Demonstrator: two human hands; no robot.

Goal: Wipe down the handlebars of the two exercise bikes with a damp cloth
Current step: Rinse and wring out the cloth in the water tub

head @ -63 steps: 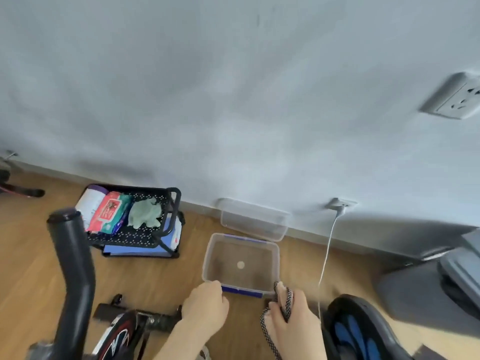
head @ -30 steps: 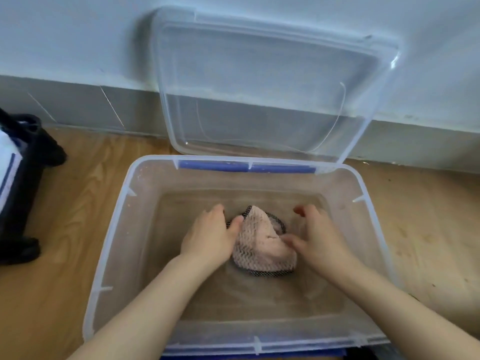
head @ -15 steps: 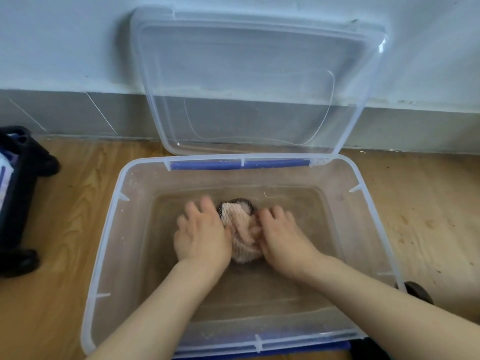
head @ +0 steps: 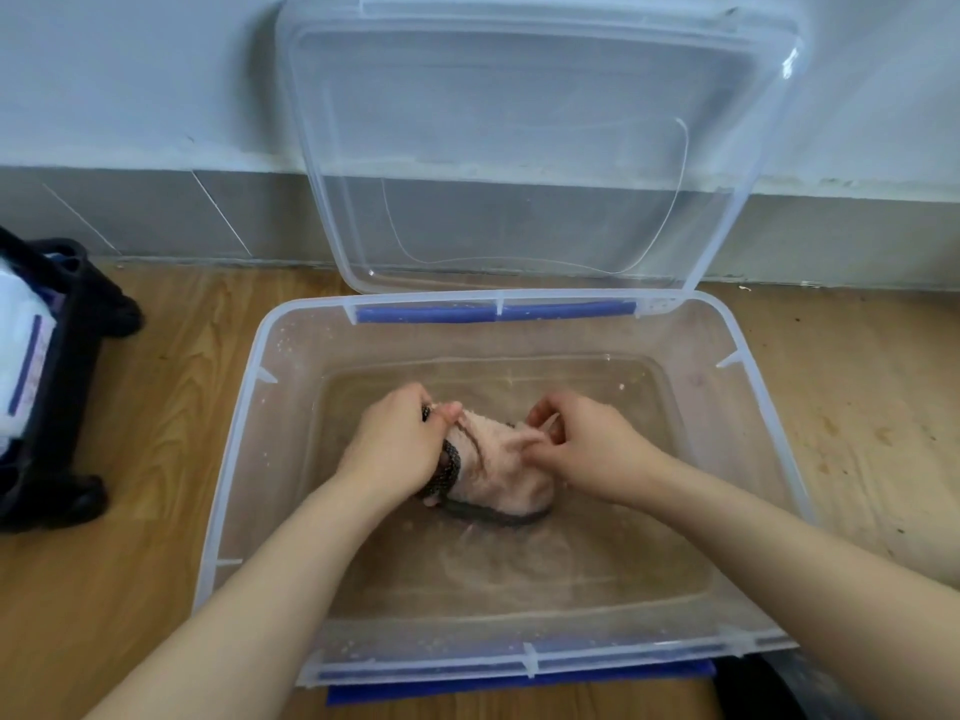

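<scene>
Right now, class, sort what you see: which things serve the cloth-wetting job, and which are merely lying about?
In use:
cloth, gripped by left hand and right hand
clear tub holding water

Lying about:
tub lid, propped against the wall
black basket at left, contents partly cut off
wooden floor

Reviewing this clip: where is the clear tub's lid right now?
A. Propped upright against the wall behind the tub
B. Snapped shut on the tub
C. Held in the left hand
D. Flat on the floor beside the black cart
A: the lid stands leaning on the wall behind the open tub, while both hands work the cloth inside.
</scene>
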